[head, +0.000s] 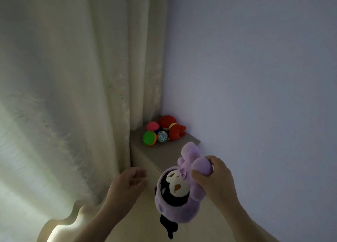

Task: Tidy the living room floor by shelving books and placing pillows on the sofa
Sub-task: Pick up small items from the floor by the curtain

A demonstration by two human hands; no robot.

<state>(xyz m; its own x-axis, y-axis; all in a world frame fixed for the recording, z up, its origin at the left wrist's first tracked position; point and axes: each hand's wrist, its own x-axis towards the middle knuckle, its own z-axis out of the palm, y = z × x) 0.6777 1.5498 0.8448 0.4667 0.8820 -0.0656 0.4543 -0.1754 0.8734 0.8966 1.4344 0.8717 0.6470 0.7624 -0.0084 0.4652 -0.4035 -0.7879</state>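
Purple plush toy [169, 212] hangs above cabinet [160, 156] by wall corner, right hand [217, 181] gripping one ear. Left hand [127, 183] empty, fingers loosely spread. Toy balls [149, 137], red toy [171, 127] at cabinet's far end.

A home room is showing: pale curtains [73, 77] are hanging left of the grip of the right hand [217, 181] on a purple plush toy [175, 207]; beyond the grip, a spiky ball [149, 137] and a red toy [171, 127] are lying on a low cabinet [160, 156].
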